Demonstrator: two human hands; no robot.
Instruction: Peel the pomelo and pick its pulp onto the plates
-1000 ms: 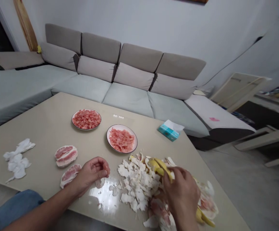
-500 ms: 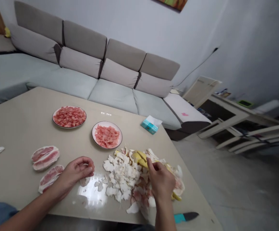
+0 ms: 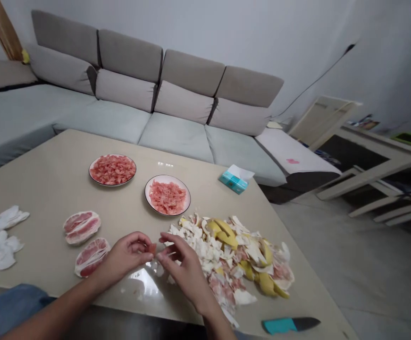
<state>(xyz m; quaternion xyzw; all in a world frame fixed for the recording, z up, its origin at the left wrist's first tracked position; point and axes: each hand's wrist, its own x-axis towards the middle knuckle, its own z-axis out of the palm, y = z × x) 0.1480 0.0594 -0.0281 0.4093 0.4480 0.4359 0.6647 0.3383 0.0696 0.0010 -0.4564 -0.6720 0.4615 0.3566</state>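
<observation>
My left hand [image 3: 125,257] and my right hand [image 3: 180,267] meet over the near edge of the beige table [image 3: 42,179]. Both pinch a small pink piece of pomelo flesh [image 3: 152,248] between their fingertips. Right of my hands lies a heap of white pith and yellow peel [image 3: 237,257]. Left of them lie two peeled pomelo segments [image 3: 82,226] [image 3: 91,256]. Beyond stand two plates of pink flesh pieces, one at the left [image 3: 112,169] and one nearer [image 3: 167,195].
Crumpled white tissues [image 3: 0,236] lie at the table's left edge. A teal tissue pack [image 3: 233,181] sits at the far right corner. A teal-handled knife [image 3: 290,324] lies at the near right edge. A grey sofa [image 3: 138,94] runs behind the table.
My right hand left the peel heap and came left to meet my left hand, and both now pinch the small pink piece. The view shifted slightly.
</observation>
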